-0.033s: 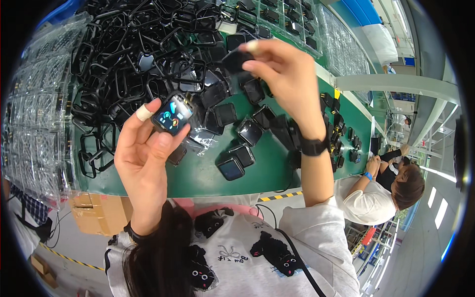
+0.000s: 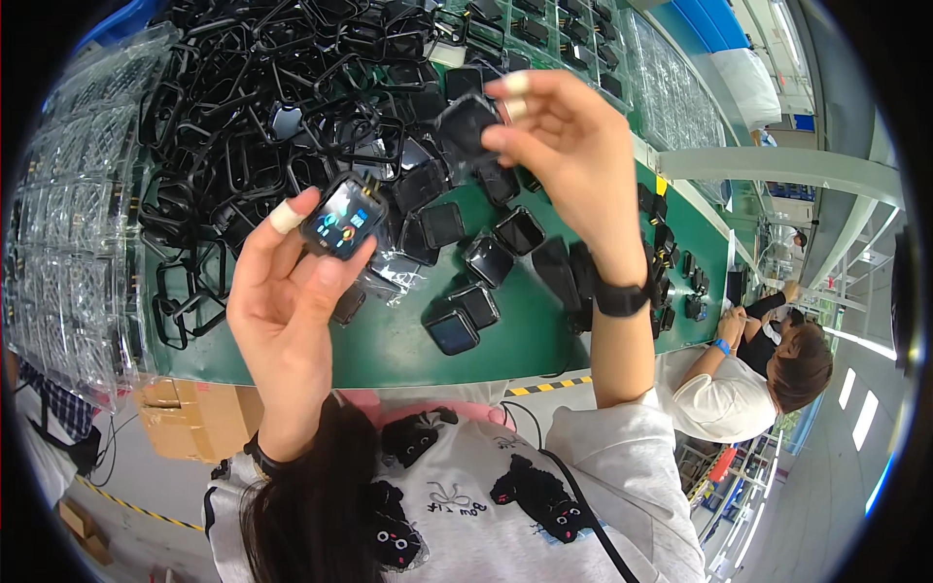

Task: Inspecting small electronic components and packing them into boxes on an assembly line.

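My left hand (image 2: 287, 311) grips a square smartwatch body (image 2: 343, 218) by its edges, its lit screen facing up with coloured icons. White tape wraps one fingertip. Above the pile, my right hand (image 2: 573, 146) pinches a dark, square, rounded-corner piece (image 2: 466, 126), smeared by motion; whether it is a watch body or a cover I cannot make out. Below it on the green table lie several dark watch bodies, among them one with a glossy screen (image 2: 453, 331) nearest me and another (image 2: 520, 230) farther right. Some clear film (image 2: 394, 277) lies beside my left hand.
A heap of black frames (image 2: 243, 146) covers the table's far left. Stacked clear plastic trays (image 2: 73, 223) stand at the left edge, and a tray with black parts (image 2: 573, 44) lies at the back. A cardboard box (image 2: 194, 418) is below the table. Another person (image 2: 739, 379) sits at right.
The piece in my right hand has turned, showing more of its flat face, and the right hand has shifted slightly right. The watch in my left hand has moved up and right a little.
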Available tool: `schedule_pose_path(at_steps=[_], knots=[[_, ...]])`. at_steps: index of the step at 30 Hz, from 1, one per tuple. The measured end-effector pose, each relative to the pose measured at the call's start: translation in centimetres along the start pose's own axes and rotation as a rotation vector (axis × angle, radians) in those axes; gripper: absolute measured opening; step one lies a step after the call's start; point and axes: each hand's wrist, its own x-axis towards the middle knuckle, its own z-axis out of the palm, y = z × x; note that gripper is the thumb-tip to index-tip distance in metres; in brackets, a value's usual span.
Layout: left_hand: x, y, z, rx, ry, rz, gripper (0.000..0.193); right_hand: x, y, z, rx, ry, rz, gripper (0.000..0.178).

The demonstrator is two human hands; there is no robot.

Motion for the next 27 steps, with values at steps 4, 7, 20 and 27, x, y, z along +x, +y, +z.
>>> schedule_pose_path(at_steps=[4,7,20,27], knots=[[0.5,-0.9,1.9,-0.008,0.020,0.028,0.043,-2.6,-1.7,0.5,0.472,0.098,0.171,0.039],[0.9,-1.9,2.3,-0.004,-0.038,0.011,0.046,-3.7,-1.8,1.0,0.599,-0.018,0.191,0.039],[0.3,-1.4,3.7,0.064,0.080,0.216,0.050,-6.0,-2.2,-0.7,0.258,0.019,-0.067,0.045],[-0.3,-0.9,3.9,-0.050,-0.081,0.035,0.053,-6.9,-2.6,0.1,0.425,0.002,-0.115,0.046]])
